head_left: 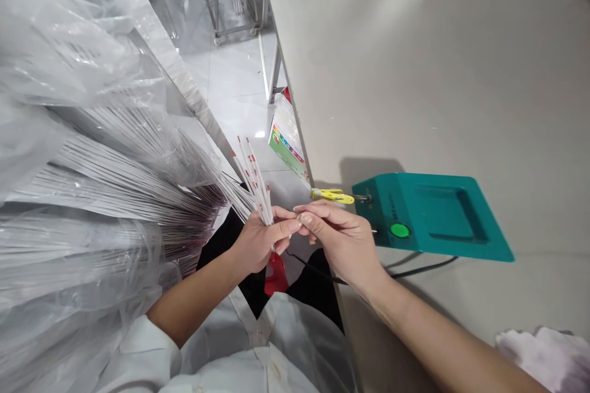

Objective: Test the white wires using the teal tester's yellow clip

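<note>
The left hand [258,239] holds a small bunch of thin white sticks [255,187] with red marks. Its fingers are closed around the lower part of the bunch, and the sticks point up and a little to the left, spread like a fan. The bunch is in the air, just beside the left edge of the counter [415,73], above the person's lap.

The right hand [343,239] is touching the left one. Its thumb and first finger are pinched together at the base of the bunch, next to the left thumb. I cannot tell if they grip one stick or only touch it. A very thin wire or needle comes out from this hand to the right, toward the green box [433,215].

The green box stands on the counter, just beside the right hand. It has a round green button [400,230] on the front side and a flat hollow on top. A yellow tool [332,196] sticks out from its left end, near the fingertips. A black cable [415,270] runs from the box under the right wrist.

On the left there are many long white sticks in clear plastic bags [92,166]. A colourful carton [288,144] stands on the floor by the counter leg. A white cloth [548,356] lies at the right bottom corner
</note>
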`<act>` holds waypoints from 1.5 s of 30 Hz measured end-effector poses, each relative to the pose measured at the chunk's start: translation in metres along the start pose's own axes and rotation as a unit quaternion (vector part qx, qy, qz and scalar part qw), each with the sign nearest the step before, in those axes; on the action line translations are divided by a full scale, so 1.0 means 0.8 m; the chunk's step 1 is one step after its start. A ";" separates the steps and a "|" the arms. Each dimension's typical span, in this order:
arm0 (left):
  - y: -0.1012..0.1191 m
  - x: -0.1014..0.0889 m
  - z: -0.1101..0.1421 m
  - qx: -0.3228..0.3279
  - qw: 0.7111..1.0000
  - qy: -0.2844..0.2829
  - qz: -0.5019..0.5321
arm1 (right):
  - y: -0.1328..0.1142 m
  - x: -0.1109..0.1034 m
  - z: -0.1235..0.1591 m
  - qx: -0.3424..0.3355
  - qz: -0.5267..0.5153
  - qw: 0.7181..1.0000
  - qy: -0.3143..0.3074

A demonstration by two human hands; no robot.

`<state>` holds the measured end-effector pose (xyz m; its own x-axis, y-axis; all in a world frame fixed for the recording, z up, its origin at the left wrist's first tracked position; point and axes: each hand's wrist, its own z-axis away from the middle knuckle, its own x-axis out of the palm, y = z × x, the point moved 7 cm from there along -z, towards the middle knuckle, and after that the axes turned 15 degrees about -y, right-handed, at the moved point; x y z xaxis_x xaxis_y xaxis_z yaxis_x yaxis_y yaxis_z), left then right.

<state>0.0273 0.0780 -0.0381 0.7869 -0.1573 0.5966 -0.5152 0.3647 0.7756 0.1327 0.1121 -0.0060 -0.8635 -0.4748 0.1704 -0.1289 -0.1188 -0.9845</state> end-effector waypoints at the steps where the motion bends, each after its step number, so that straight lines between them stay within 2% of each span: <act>1: 0.000 -0.002 0.002 -0.002 1.000 0.008 -0.025 | -0.002 -0.002 0.001 0.001 0.021 1.000 0.008; 6: -0.002 -0.010 0.012 -0.006 0.992 0.039 -0.117 | -0.001 -0.005 0.002 0.019 0.051 0.998 0.013; 11: -0.008 -0.009 0.013 0.007 0.994 0.071 -0.084 | 0.007 -0.001 0.001 0.024 0.018 1.000 -0.002; 13: -0.008 -0.008 0.014 0.013 0.994 0.077 -0.071 | -0.004 0.001 0.002 -0.020 0.100 0.995 -0.010; 14: -0.008 -0.007 0.014 0.017 0.994 0.077 -0.072 | -0.014 0.001 0.003 -0.055 0.172 0.984 -0.011; 15: -0.006 -0.007 0.014 0.019 0.994 0.077 -0.079 | -0.025 0.003 0.006 -0.099 0.255 0.962 -0.013; 16: -0.004 -0.006 0.015 0.019 0.993 0.077 -0.091 | -0.036 0.007 0.009 -0.146 0.342 0.928 -0.017; 19: 0.004 -0.005 0.017 -0.006 0.985 0.081 -0.154 | -0.055 0.023 0.020 -0.266 0.556 0.786 -0.051; 21: 0.009 -0.004 0.019 -0.030 0.976 0.086 -0.199 | -0.056 0.031 0.023 -0.301 0.639 0.702 -0.090; 23: 0.012 -0.003 0.020 -0.042 0.969 0.091 -0.227 | -0.055 0.035 0.022 -0.309 0.684 0.649 -0.124; 25: 0.011 -0.004 0.021 -0.049 0.967 0.101 -0.231 | -0.054 0.036 0.021 -0.304 0.704 0.626 -0.144; 27: 0.007 -0.007 0.021 -0.055 0.967 0.112 -0.222 | -0.054 0.036 0.020 -0.291 0.707 0.626 -0.154; 31: 0.004 -0.015 0.020 -0.023 0.976 0.129 -0.175 | -0.049 0.032 0.018 -0.229 0.684 0.670 -0.177; 33: 0.006 -0.018 0.019 -0.001 0.979 0.132 -0.156 | -0.052 0.027 0.017 -0.205 0.660 0.705 -0.161; 37: 0.011 -0.014 0.019 -0.009 0.978 0.118 -0.172 | -0.064 0.010 0.013 -0.174 0.553 0.811 -0.080; 39: 0.014 -0.006 0.019 -0.021 0.974 0.095 -0.204 | -0.062 0.010 0.010 -0.164 0.495 0.848 -0.094; 40: 0.015 -0.003 0.019 -0.025 0.971 0.082 -0.221 | -0.061 0.012 0.009 -0.167 0.475 0.857 -0.111; 42: 0.017 0.002 0.018 -0.029 0.966 0.059 -0.251 | -0.061 0.017 0.011 -0.193 0.462 0.855 -0.138; 43: 0.017 0.003 0.018 -0.031 0.963 0.050 -0.265 | -0.061 0.019 0.013 -0.208 0.474 0.844 -0.143; 45: 0.016 0.002 0.017 -0.037 0.956 0.039 -0.289 | -0.062 0.023 0.016 -0.228 0.532 0.803 -0.141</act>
<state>0.0172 0.0700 -0.0246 0.9571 -0.2851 0.0528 0.0371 0.3009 0.9529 0.1295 0.0977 0.0463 -0.4653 -0.2826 -0.8388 0.3886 0.7862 -0.4805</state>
